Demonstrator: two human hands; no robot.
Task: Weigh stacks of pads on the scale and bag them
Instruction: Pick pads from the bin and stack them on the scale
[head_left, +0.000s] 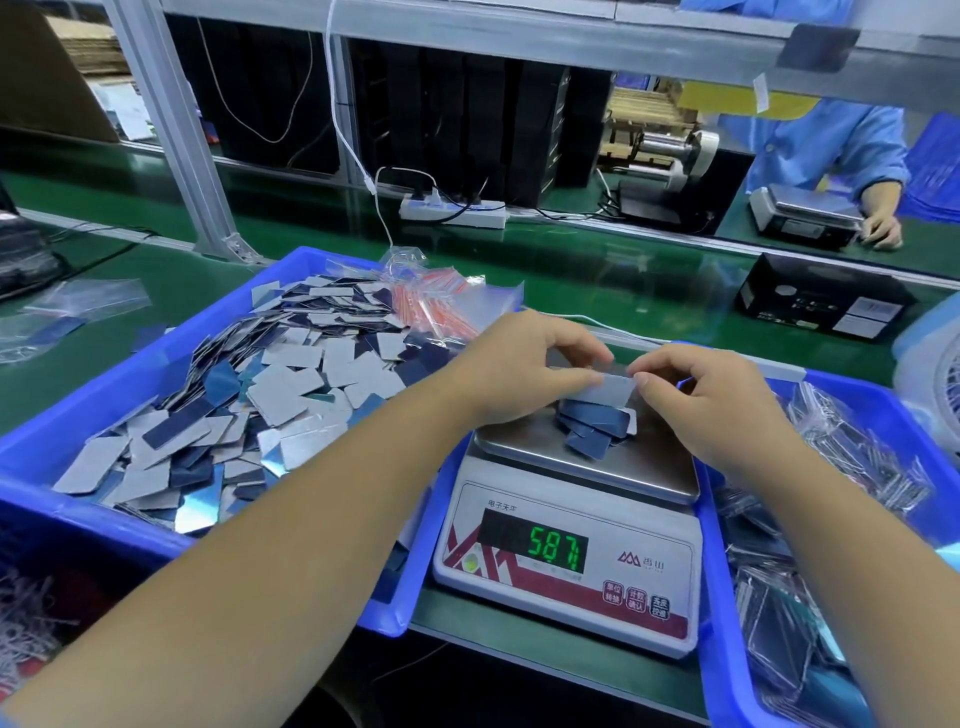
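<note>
A white digital scale (566, 577) stands between two blue bins, its green display lit. On its steel pan (649, 467) lies a small loose pile of blue and grey pads (597, 423). Just above that pile, my left hand (519, 358) and my right hand (722, 395) pinch the two ends of a thin stack of pale grey pads (615, 388). The left blue bin (31, 457) holds a large heap of loose pads (260, 395). A bunch of clear bags with red strips (441, 301) rests on that bin's far corner.
The right blue bin (727, 613) holds several bagged pads (831, 467). Beyond the scale are a green conveyor (623, 270), a black box (821, 301) and a power strip (452, 210). Another person in blue (841, 156) works at a second scale. A fan (935, 364) stands far right.
</note>
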